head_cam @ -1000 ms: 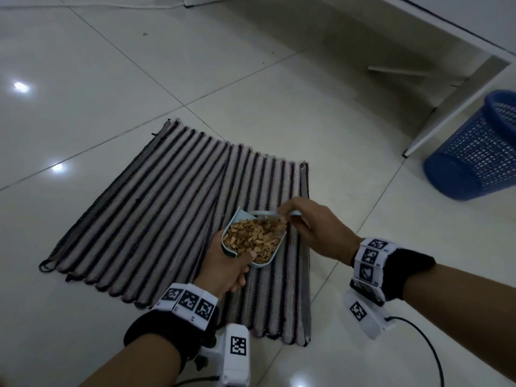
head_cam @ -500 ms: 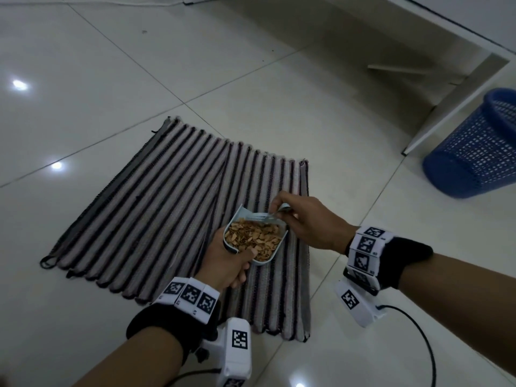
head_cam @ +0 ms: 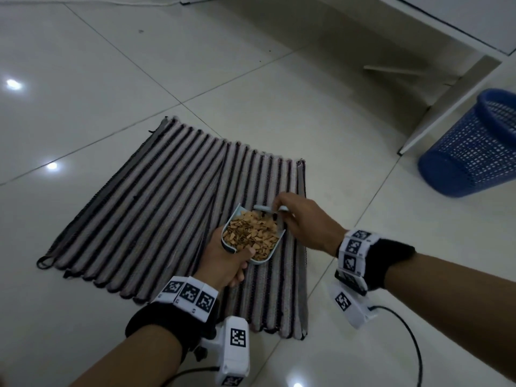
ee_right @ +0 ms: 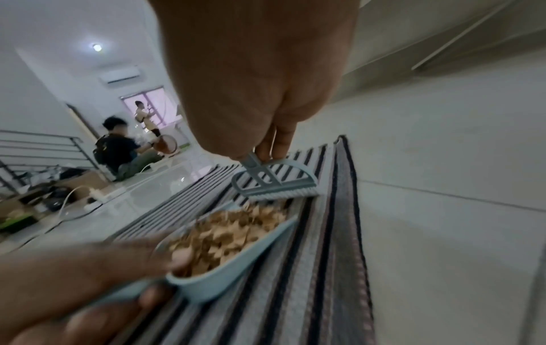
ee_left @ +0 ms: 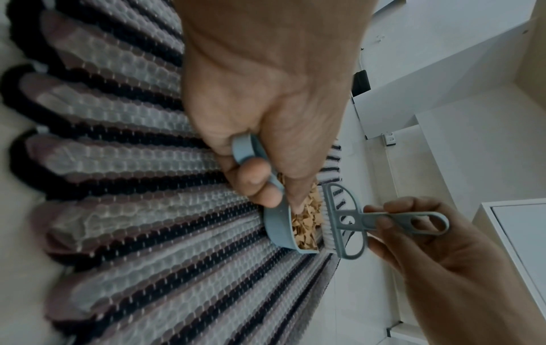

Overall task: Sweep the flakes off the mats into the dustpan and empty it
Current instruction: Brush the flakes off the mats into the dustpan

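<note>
A pale blue dustpan (head_cam: 266, 254) heaped with tan flakes (head_cam: 251, 233) is lifted a little above the striped mat (head_cam: 156, 219). My left hand (head_cam: 226, 259) grips its handle, thumb over the rim; the left wrist view shows the dustpan (ee_left: 277, 221) from the side with flakes (ee_left: 307, 224) at its mouth. My right hand (head_cam: 304, 219) pinches the handle of a small blue brush (head_cam: 264, 208), whose bristles sit at the pan's open edge. The brush (ee_left: 339, 219) also shows in the left wrist view, and the brush (ee_right: 274, 184) in the right wrist view beyond the dustpan (ee_right: 224, 277).
A blue mesh wastebasket (head_cam: 472, 146) stands on the tiled floor to the right, beside a white furniture leg (head_cam: 446, 104). Glossy tiles (head_cam: 349, 152) surround the mat. In the right wrist view, people (ee_right: 118, 149) sit far off, with cables (ee_right: 73, 203) on the floor.
The dustpan has been raised slightly and tipped back with its load. My right hand and the brush moved a little up and away along the pan's open edge.
</note>
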